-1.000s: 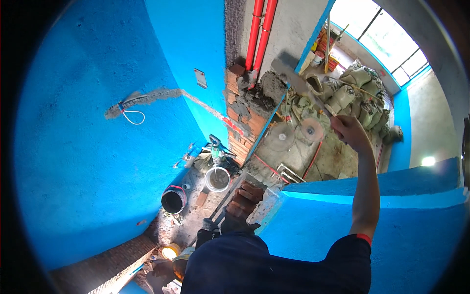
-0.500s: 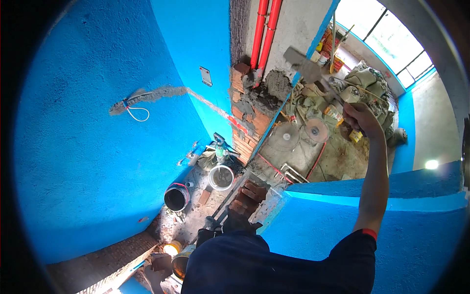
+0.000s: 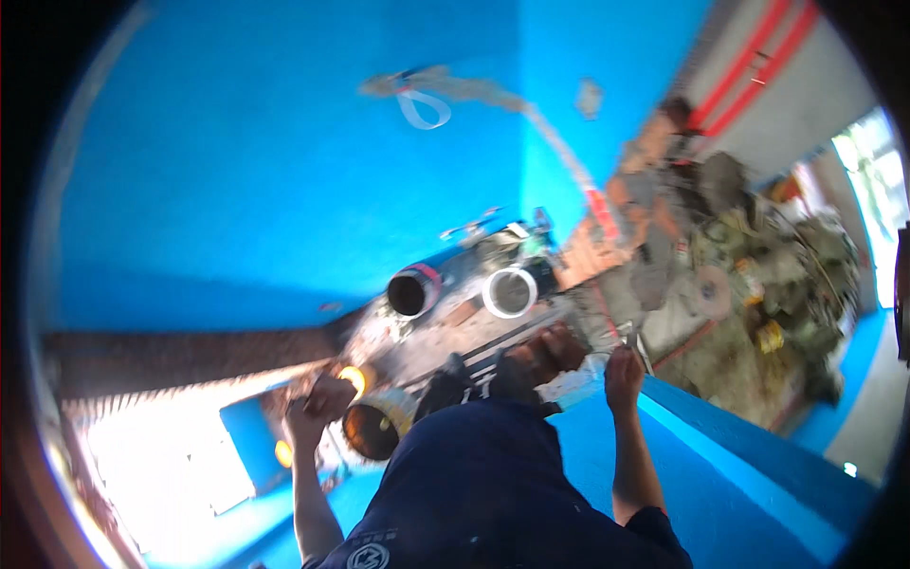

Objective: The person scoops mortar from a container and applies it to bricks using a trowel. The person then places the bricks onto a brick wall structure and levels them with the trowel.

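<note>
My right hand is closed around the handle of a trowel. Its flat grey blade, blurred, points up and away beside the broken brick edge of the wall. At the lower left, my left hand is smeared by motion. Its fingers look curled, and whatever they may hold cannot be made out. Close to that hand are an open bucket with a brownish inside and a small yellow container. A white-rimmed bucket with grey contents stands farther off, between my hands.
A dark round container stands along the blue wall. Bricks lie near my feet. A low blue wall runs at my right. Sacks and rubble fill the far right, and red pipes climb the wall.
The view has swung right and blurred. My right hand has come down from high at the right with the trowel. My left hand has come into view at the lower left.
</note>
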The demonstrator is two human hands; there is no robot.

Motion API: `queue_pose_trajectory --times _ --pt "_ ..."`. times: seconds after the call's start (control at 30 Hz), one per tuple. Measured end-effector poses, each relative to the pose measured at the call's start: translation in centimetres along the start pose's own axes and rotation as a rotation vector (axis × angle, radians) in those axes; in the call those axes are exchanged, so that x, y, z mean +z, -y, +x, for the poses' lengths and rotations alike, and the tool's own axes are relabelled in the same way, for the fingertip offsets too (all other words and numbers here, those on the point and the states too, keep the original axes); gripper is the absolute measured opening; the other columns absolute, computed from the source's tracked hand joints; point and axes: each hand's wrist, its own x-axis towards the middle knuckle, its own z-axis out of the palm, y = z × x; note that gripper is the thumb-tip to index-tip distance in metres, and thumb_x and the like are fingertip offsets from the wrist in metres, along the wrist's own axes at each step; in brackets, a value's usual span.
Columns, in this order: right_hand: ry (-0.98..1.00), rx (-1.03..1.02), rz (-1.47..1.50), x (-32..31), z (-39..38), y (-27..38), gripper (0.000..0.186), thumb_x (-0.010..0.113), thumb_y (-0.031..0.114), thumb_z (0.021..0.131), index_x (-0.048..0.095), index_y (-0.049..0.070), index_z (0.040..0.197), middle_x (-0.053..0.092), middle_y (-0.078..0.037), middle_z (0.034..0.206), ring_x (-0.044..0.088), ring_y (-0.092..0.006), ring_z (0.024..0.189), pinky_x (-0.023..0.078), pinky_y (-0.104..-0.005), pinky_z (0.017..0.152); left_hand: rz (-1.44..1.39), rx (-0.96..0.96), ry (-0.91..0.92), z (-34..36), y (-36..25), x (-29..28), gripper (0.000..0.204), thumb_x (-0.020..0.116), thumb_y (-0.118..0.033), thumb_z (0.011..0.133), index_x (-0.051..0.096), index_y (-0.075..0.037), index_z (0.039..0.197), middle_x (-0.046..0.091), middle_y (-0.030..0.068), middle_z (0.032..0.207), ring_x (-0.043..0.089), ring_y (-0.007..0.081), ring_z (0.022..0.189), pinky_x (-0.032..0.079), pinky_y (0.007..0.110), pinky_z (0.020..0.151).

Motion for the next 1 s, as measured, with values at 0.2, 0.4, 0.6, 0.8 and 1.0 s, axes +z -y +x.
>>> queue_pose_trajectory --times 0.2,0.4,0.6,0.8,1.0 --pt "0.461 0.068 -0.479 9.2 -1.1 -5.4 0.043 0.053 0.04 0.095 0.066 0.0 0.088 0.063 -0.026 0.078 0.062 -0.0445 0.08 0.047 -0.0471 0.064 -0.035 0.232 -0.124 0.0 -8.0 -6.3 0.04 0.082 -0.009 0.06 0.062 -0.003 0.095 0.062 0.0153 0.087 0.063 0.0344 0.082 0.052 0.04 0.07" --pt "0.986 0.405 -0.12 18.0 -1.4 0.5 0.044 0.058 0.043 0.094 0.066 0.001 0.082 0.062 -0.006 0.06 0.049 -0.0096 0.047 0.039 -0.0294 0.046 -0.056 0.389 -0.169 -1.2 -8.2 -7.0 0.045 0.072 -0.003 0.06 0.064 -0.001 0.104 0.065 0.0166 0.104 0.064 0.0343 0.093 0.054 0.039 0.081" --pt "1.408 1.07 0.539 25.4 -2.6 8.8 0.05 0.054 0.046 0.095 0.053 0.004 0.123 0.068 -0.013 0.094 0.029 -0.0025 0.039 0.023 -0.0193 0.037 -0.062 0.546 -0.238 -2.7 -10.6 -8.3 0.046 0.064 0.006 0.056 0.067 -0.003 0.101 0.065 0.0149 0.109 0.067 0.0298 0.091 0.056 0.037 0.077" --pt "1.482 1.423 0.526 29.2 -7.6 10.8 0.04 0.056 0.04 0.096 0.054 0.008 0.12 0.046 0.002 0.064 0.023 -0.0039 0.04 0.02 -0.0202 0.039 -0.018 0.677 -0.407 -4.5 -7.5 -9.0 0.029 0.065 0.006 0.068 0.068 -0.004 0.095 0.067 0.0151 0.104 0.067 0.0274 0.081 0.056 0.033 0.068" --pt "1.491 1.286 0.581 32.2 -10.7 13.6 0.036 0.063 0.028 0.092 0.054 0.005 0.118 0.037 0.005 0.056 0.028 -0.0051 0.039 0.023 -0.0209 0.039 0.049 0.529 -0.469 -6.0 -2.0 -8.8 0.026 0.067 0.003 0.075 0.068 -0.001 0.1 0.057 0.0168 0.124 0.06 0.0291 0.103 0.052 0.039 0.085"
